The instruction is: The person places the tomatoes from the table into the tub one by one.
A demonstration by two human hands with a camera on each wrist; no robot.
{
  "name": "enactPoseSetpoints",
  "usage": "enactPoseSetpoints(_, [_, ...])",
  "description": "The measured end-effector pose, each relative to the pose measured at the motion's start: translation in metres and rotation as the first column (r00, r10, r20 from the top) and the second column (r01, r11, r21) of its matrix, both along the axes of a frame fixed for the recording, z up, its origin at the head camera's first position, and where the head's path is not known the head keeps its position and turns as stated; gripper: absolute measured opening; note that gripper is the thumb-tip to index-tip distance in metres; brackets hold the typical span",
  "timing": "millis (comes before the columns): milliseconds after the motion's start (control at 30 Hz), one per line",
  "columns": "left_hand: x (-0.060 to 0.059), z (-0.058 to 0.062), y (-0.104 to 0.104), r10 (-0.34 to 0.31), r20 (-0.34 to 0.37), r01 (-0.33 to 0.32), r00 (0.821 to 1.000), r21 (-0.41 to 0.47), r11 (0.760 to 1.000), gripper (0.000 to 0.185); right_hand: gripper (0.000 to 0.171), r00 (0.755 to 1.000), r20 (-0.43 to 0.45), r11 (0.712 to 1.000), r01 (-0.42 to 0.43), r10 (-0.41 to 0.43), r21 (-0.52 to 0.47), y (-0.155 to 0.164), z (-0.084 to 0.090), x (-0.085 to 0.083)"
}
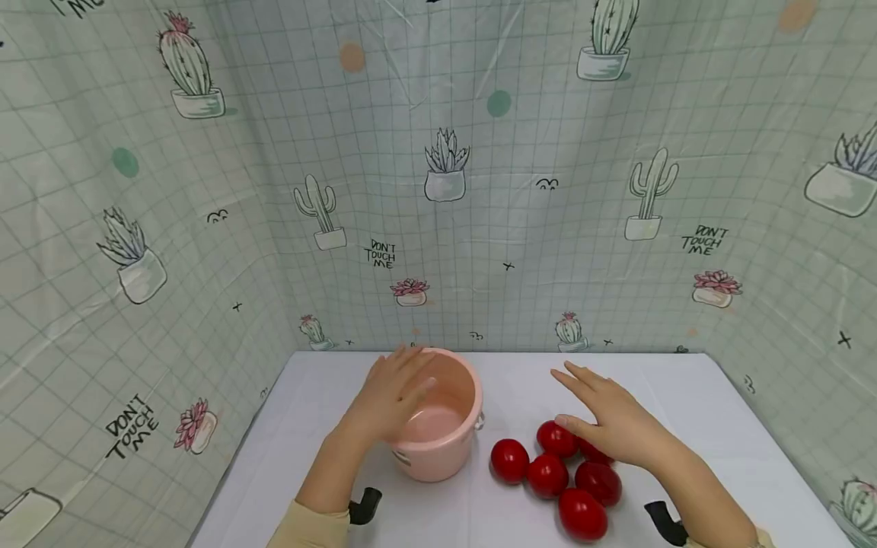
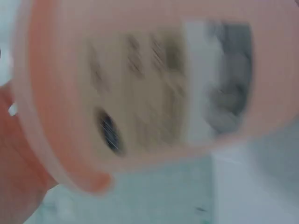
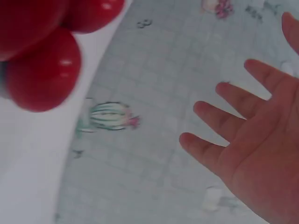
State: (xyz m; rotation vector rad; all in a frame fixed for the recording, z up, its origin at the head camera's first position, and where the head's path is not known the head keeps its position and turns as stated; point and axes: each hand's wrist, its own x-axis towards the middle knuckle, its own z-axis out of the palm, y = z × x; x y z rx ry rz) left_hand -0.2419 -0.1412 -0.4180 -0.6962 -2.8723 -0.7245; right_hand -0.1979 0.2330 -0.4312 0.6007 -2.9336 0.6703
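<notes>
A pink bucket (image 1: pixel 445 457) stands on the white table, its open top tilted into sight. My left hand (image 1: pixel 392 392) is over the bucket's left side, fingers extended along the far rim and thumb over the opening. The left wrist view is blurred and shows the bucket's printed label (image 2: pixel 135 93) close up, with part of that hand at the rim. My right hand (image 1: pixel 617 415) hovers with spread, straight fingers above several shiny red, roundish fruit-like objects (image 1: pixel 548 476). In the right wrist view its palm (image 3: pixel 271 163) faces the camera and holds nothing.
The white table (image 1: pixel 514 377) is walled on three sides by a pale green cloth (image 1: pixel 507 221) printed with cactus drawings. A small metal handle fitting (image 1: pixel 479 421) juts from the bucket's right side. Black straps (image 1: pixel 365 506) show at both wrists.
</notes>
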Motion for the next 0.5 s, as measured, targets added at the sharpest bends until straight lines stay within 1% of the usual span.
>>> enactPoseSetpoints(33, [-0.003, -0.004, -0.007, 0.048, 0.008, -0.048, 0.999, 0.070, 0.996, 0.056, 0.073, 1.000, 0.018, 0.999, 0.015, -0.014, -0.036, 0.005, -0.004, 0.000])
enactPoseSetpoints(67, [-0.007, -0.009, -0.015, 0.090, 0.023, -0.093, 0.996, 0.136, 0.986, 0.053, 0.072, 0.999, 0.038, 0.997, 0.034, -0.031, -0.075, 0.011, -0.009, -0.001])
enactPoseSetpoints(100, [-0.010, -0.013, -0.022, 0.125, 0.038, -0.130, 0.991, 0.204, 0.970, 0.051, 0.072, 0.997, 0.064, 0.992, 0.059, -0.052, -0.112, 0.017, -0.015, -0.001])
enactPoseSetpoints(133, [-0.013, -0.018, -0.028, 0.153, 0.071, -0.167, 0.986, 0.271, 0.948, 0.048, 0.071, 0.992, 0.098, 0.985, 0.093, -0.079, -0.144, 0.022, -0.020, -0.001])
enactPoseSetpoints(167, [-0.015, -0.023, -0.034, 0.170, 0.112, -0.198, 0.979, 0.336, 0.921, 0.046, 0.071, 0.986, 0.129, 0.977, 0.125, -0.103, -0.173, 0.027, -0.026, -0.002])
enactPoseSetpoints(200, [-0.018, -0.028, -0.039, 0.175, 0.152, -0.222, 0.973, 0.395, 0.892, 0.045, 0.071, 0.980, 0.154, 0.968, 0.156, -0.127, -0.196, 0.032, -0.032, -0.003])
enactPoseSetpoints(267, [-0.022, -0.038, -0.046, 0.160, 0.245, -0.264, 0.956, 0.485, 0.834, 0.045, 0.071, 0.966, 0.195, 0.951, 0.213, -0.171, -0.225, 0.040, -0.044, -0.004])
enactPoseSetpoints(333, [-0.025, -0.048, -0.051, 0.117, 0.328, -0.292, 0.938, 0.560, 0.775, 0.047, 0.072, 0.950, 0.233, 0.932, 0.263, -0.206, -0.248, 0.047, -0.055, -0.005])
enactPoseSetpoints(400, [-0.028, -0.055, -0.054, 0.063, 0.378, -0.302, 0.924, 0.616, 0.727, 0.051, 0.073, 0.938, 0.266, 0.917, 0.295, -0.223, -0.270, 0.051, -0.065, -0.006])
enactPoseSetpoints(500, [-0.035, -0.063, -0.056, -0.023, 0.412, -0.295, 0.911, 0.689, 0.662, 0.056, 0.077, 0.915, 0.336, 0.894, 0.331, -0.225, -0.303, 0.055, -0.077, -0.007])
